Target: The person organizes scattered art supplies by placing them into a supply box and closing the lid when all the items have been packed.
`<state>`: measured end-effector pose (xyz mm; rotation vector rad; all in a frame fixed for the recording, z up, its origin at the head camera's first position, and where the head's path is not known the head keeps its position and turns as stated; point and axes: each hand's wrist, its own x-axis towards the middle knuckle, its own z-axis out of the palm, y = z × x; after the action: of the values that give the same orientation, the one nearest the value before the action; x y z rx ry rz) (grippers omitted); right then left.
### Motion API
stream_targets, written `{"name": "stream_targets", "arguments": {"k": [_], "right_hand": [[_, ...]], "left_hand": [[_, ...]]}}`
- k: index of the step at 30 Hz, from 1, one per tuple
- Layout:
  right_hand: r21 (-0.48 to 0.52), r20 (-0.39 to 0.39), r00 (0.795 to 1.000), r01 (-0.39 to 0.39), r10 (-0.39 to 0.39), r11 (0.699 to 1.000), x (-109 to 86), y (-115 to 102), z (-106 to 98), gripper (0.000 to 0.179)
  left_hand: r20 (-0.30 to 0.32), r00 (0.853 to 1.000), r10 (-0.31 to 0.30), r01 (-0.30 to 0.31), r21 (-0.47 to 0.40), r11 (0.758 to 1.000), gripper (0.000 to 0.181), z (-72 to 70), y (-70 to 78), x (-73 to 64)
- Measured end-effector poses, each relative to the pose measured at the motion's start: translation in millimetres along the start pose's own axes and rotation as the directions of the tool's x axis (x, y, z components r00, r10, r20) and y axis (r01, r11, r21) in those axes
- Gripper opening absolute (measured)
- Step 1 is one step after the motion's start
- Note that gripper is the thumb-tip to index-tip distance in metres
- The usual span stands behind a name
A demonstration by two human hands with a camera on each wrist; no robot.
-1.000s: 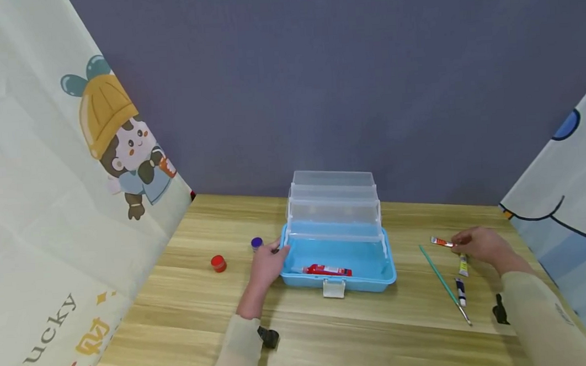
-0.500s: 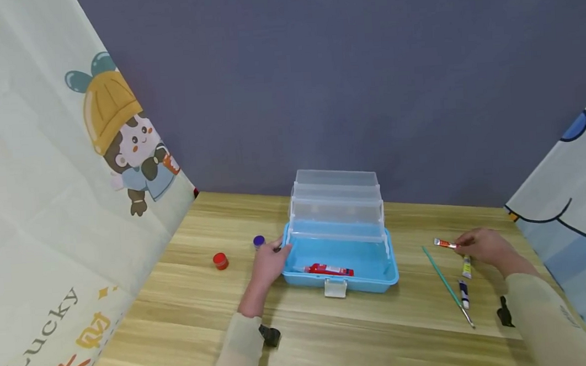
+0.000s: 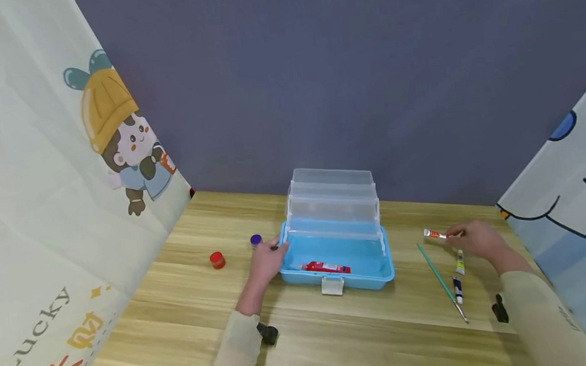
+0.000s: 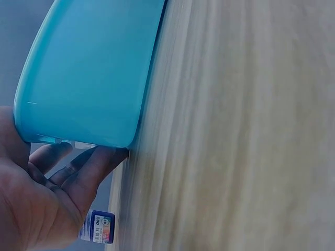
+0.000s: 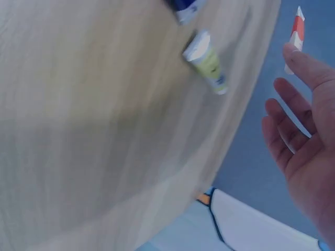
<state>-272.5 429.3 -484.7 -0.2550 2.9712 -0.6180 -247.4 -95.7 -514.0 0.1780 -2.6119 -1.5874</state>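
My left hand [image 3: 266, 263] grips the left side of a light-blue toolbox [image 3: 360, 284]. Its thumb lies at the rim and its fingers press the outer wall, as the left wrist view shows. The toolbox lid is up with clear tiered trays [image 3: 335, 208] unfolded, and a red tube [image 3: 326, 267] lies inside. At the right, my right hand [image 3: 476, 239] pinches a small white and orange-red paint tube [image 5: 297, 32] between thumb and finger, up off the tabletop. Below that hand lie a yellow-labelled paint tube [image 3: 459, 262] and a dark blue paint tube [image 3: 458, 290].
A green paintbrush [image 3: 437, 275] lies slantwise between the toolbox and the tubes. Left of the toolbox stand a purple-blue paint jar [image 3: 255, 241] and a red paint jar [image 3: 217, 260]. A dark cloth wall [image 3: 317, 82] rises behind the wooden table [image 3: 181, 321].
My right hand has lifted the orange-red paint tube from the table and shifted it slightly left. My left hand keeps its hold on the toolbox.
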Motion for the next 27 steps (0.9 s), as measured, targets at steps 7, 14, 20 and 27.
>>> {"name": "stream_targets", "arguments": {"k": [7, 14, 20, 27], "right_hand": [[-0.025, -0.041, 0.999, 0.019, -0.020, 1.000, -1.9, -29.9, -12.0, 0.051], [-0.038, -0.108, 0.991, 0.074, -0.078, 0.997, 2.1, -70.9, -20.9, 0.049], [-0.025, -0.112, 0.990, 0.085, -0.087, 0.996, -0.6, -108.8, -21.9, 0.052], [0.003, -0.129, 0.986, 0.106, -0.105, 0.994, -6.8, -153.2, -22.8, 0.038]], "left_hand": [[0.014, 1.000, -0.007, 0.007, 0.004, 1.000, 0.043, 0.6, 0.9, -2.5], [0.002, 1.000, -0.007, 0.007, 0.000, 1.000, 0.043, -3.8, -0.5, -4.0], [0.021, 1.000, -0.016, 0.015, 0.030, 0.999, 0.044, -10.1, -6.9, -9.7], [0.042, 0.999, 0.005, -0.006, 0.019, 1.000, 0.045, -18.3, -11.4, -13.9]]}}
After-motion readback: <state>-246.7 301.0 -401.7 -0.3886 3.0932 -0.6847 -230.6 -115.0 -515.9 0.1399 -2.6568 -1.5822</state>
